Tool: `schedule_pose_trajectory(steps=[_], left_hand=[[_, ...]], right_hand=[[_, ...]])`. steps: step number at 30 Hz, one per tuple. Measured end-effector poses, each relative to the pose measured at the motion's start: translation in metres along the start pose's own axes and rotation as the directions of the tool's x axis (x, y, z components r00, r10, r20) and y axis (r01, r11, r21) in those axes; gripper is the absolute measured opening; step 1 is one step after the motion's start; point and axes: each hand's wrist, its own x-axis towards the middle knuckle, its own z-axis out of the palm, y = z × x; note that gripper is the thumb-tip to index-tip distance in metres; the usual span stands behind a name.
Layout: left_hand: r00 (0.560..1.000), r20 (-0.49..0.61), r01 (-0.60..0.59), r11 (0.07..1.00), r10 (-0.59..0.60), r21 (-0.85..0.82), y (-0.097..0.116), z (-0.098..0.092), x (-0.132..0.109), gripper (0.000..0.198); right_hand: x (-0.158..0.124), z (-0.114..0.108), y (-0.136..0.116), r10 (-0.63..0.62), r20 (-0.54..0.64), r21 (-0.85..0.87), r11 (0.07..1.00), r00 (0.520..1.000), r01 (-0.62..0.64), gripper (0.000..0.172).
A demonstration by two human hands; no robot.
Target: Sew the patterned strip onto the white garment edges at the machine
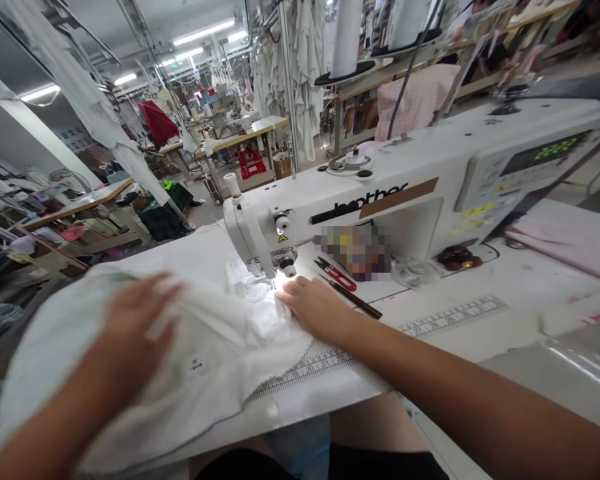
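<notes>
White fabric [220, 360] spreads over the left of the sewing table, and part of it lies at the needle of a white sewing machine [300, 200]. My right hand [317, 307] is beside the lit needle area, its fingertips closed on the fabric edge there. Over the fabric to the left is my left hand [137, 327], smeared by motion; its fingers look spread, and I see nothing in them. Whether it touches the cloth I cannot tell.
Red-handled thread snips [337, 275] and a dark thin tool [357, 300] lie right of the needle. A printed ruler [310, 368] runs along the table front. Pink fabric [565, 240] lies at the right. White thread cones [347, 40] stand behind the machine.
</notes>
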Motion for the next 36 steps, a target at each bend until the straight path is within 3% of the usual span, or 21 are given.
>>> schedule_pose_trajectory(steps=[2,3,4,7,8,11,14,17,19,21,22,25,27,29,36], left_hand=[[0.972,0.209,-0.077,0.986,0.107,-0.146,0.028,0.046,0.014,0.06],[0.956,0.233,-0.13,0.97,0.177,-0.205,0.043,0.068,0.018,0.079],[0.953,0.235,-0.138,0.964,0.193,-0.229,0.056,0.089,0.022,0.084],[0.973,0.121,-0.156,0.95,0.195,-0.271,0.067,0.127,0.032,0.023],[0.975,0.082,-0.172,0.939,0.204,-0.298,0.061,0.132,0.035,0.016],[0.983,0.047,-0.135,0.879,0.176,-0.458,0.038,0.135,0.044,0.021],[0.991,0.132,0.074,0.806,0.004,-0.587,0.026,0.13,0.054,0.018],[0.961,0.254,0.24,0.775,-0.107,-0.584,0.027,0.125,0.063,0.014],[0.936,0.336,0.277,0.808,-0.104,-0.52,0.028,0.124,0.069,0.023],[0.923,0.38,0.234,0.882,-0.068,-0.409,0.026,0.126,0.073,0.038],[0.925,0.376,0.195,0.919,-0.056,-0.342,0.025,0.128,0.074,0.035],[0.972,0.234,0.066,0.981,-0.022,-0.181,0.023,0.137,0.075,0.023],[0.995,0.086,-0.03,0.988,0.044,-0.153,0.024,0.144,0.074,0.022],[0.992,-0.024,-0.125,0.984,0.123,-0.13,0.025,0.151,0.075,0.02],[0.941,-0.109,-0.327,0.943,0.319,-0.065,0.016,0.157,0.08,0.036]], right_hand=[[0.0,0.001,0.001,-0.005,0.005,0.012,1.0,1.0,0.005,0.022],[0.0,0.001,0.001,-0.01,0.011,0.021,1.0,1.0,0.009,0.021],[0.001,0.001,0.003,-0.017,0.018,0.033,0.999,1.0,0.016,0.019],[0.0,-0.005,0.008,-0.055,0.044,0.078,0.996,0.998,0.051,0.019],[-0.001,-0.008,0.011,-0.078,0.055,0.097,0.993,0.995,0.073,0.022],[-0.002,-0.019,0.018,-0.162,0.084,0.162,0.976,0.983,0.147,0.031],[0.002,-0.022,0.02,-0.159,0.093,0.233,0.963,0.983,0.134,0.046],[0.011,-0.016,0.018,-0.06,0.082,0.228,0.973,0.995,0.04,0.02],[0.017,-0.009,0.015,-0.005,0.071,0.198,0.98,0.997,-0.009,0.02],[0.021,-0.003,0.014,0.024,0.055,0.183,0.982,0.998,-0.034,0.021],[0.022,-0.002,0.014,0.031,0.047,0.183,0.982,0.998,-0.039,0.022],[0.024,0.0,0.017,0.037,0.034,0.198,0.979,0.999,-0.043,0.024],[0.025,0.0,0.02,0.038,0.037,0.207,0.977,0.999,-0.045,0.025],[0.025,-0.001,0.023,0.04,0.039,0.209,0.977,0.998,-0.048,0.026],[0.021,0.001,0.024,0.034,0.001,0.161,0.986,0.999,-0.033,0.024]])
